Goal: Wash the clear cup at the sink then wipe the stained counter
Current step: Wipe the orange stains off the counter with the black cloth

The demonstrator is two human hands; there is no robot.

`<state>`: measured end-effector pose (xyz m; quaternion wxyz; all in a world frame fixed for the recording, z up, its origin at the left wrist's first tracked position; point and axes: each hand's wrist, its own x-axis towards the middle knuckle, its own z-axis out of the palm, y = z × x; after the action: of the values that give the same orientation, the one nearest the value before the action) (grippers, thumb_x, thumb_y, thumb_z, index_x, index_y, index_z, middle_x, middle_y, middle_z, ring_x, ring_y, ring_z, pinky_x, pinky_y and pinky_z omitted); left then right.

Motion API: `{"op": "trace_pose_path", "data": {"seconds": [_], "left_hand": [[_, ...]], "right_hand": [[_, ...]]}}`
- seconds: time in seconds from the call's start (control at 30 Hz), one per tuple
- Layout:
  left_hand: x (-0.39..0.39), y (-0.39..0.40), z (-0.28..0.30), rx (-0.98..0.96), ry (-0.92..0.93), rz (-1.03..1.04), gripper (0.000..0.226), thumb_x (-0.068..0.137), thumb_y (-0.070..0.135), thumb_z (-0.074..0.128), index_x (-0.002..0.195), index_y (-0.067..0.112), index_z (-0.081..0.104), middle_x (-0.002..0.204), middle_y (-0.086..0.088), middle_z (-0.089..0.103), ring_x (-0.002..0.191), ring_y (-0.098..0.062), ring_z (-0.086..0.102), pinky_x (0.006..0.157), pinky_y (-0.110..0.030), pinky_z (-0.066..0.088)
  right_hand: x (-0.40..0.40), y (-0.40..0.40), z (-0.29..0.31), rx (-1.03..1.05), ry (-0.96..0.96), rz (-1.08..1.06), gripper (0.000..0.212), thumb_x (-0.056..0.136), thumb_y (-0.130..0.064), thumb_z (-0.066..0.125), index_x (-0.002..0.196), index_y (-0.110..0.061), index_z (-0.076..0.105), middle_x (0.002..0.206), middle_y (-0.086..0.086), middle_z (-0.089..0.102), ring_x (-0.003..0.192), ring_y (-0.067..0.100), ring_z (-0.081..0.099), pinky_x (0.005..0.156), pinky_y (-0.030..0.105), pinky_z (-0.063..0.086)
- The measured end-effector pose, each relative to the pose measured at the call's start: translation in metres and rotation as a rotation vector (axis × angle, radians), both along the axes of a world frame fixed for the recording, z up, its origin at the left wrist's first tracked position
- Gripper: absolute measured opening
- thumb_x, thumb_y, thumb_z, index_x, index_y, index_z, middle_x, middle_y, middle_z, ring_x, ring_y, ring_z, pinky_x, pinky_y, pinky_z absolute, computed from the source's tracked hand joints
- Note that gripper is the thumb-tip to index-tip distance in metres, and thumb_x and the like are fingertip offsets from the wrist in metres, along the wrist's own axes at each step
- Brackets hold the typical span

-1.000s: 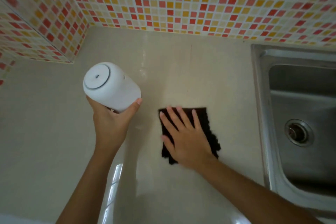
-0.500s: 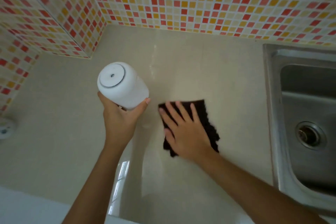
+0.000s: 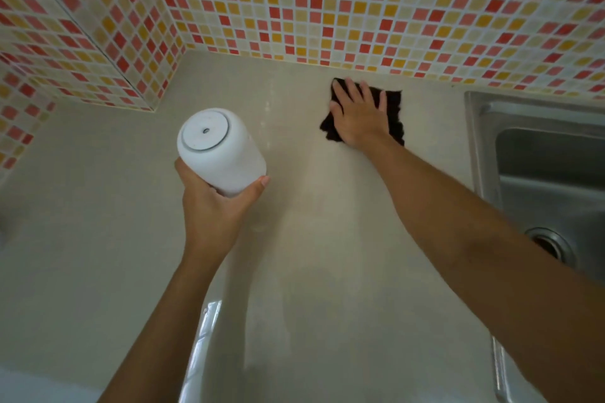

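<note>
Sink (image 3: 537,154) cut off at right edge, drain half hidden behind right forearm. White cup (image 3: 221,149) looks opaque here, possibly frosted; its lower part is covered by the left hand (image 3: 212,209), which grips it raised above the counter (image 3: 98,206). Right hand (image 3: 358,116), arm stretched out, fingers flat, presses dark cloth (image 3: 394,114) near tiled wall (image 3: 327,3).
</note>
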<state>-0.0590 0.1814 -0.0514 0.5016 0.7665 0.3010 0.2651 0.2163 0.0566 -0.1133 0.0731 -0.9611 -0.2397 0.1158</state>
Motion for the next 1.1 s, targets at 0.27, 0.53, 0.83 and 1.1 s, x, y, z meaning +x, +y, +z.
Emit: {"op": "trace_pose_path", "data": {"seconds": [0.27, 0.53, 0.83, 1.1], "left_hand": [[0.014, -0.017, -0.003, -0.056, 0.007, -0.014, 0.093, 0.066, 0.028, 0.088, 0.135, 0.023, 0.027, 0.126, 0.018, 0.05, 0.113, 0.007, 0.052, 0.091, -0.016, 0.047], [0.038, -0.025, -0.001, -0.026, -0.002, -0.111, 0.095, 0.068, 0.027, 0.087, 0.139, 0.015, 0.025, 0.127, 0.013, 0.049, 0.111, 0.009, 0.052, 0.09, -0.013, 0.048], [0.025, -0.035, -0.007, -0.05, -0.002, -0.086, 0.094, 0.069, 0.027, 0.087, 0.138, 0.01, 0.024, 0.125, 0.013, 0.048, 0.111, 0.01, 0.052, 0.09, -0.012, 0.046], [0.029, -0.024, 0.014, 0.01, 0.012, -0.109, 0.09, 0.071, 0.031, 0.085, 0.135, 0.018, 0.024, 0.133, 0.006, 0.047, 0.117, 0.003, 0.05, 0.094, -0.019, 0.048]], "right_hand": [[-0.185, -0.075, 0.007, 0.056, -0.106, 0.107, 0.055, 0.102, -0.044, 0.019, 0.155, -0.028, 0.014, 0.162, -0.002, 0.017, 0.149, 0.024, 0.014, 0.118, 0.054, 0.013], [-0.119, -0.141, 0.003, -0.008, -0.151, 0.106, 0.056, 0.1, -0.052, 0.018, 0.153, -0.036, 0.016, 0.16, -0.005, 0.022, 0.147, 0.022, 0.02, 0.117, 0.053, 0.012], [-0.123, -0.153, 0.001, -0.033, -0.181, -0.141, 0.057, 0.102, -0.048, 0.015, 0.155, -0.028, 0.013, 0.162, 0.0, 0.016, 0.148, 0.027, 0.014, 0.115, 0.062, 0.008], [-0.338, -0.059, 0.004, 0.087, -0.035, 0.186, 0.059, 0.1, -0.047, 0.03, 0.154, -0.028, 0.019, 0.162, 0.0, 0.014, 0.149, 0.03, 0.009, 0.111, 0.069, 0.005]]}}
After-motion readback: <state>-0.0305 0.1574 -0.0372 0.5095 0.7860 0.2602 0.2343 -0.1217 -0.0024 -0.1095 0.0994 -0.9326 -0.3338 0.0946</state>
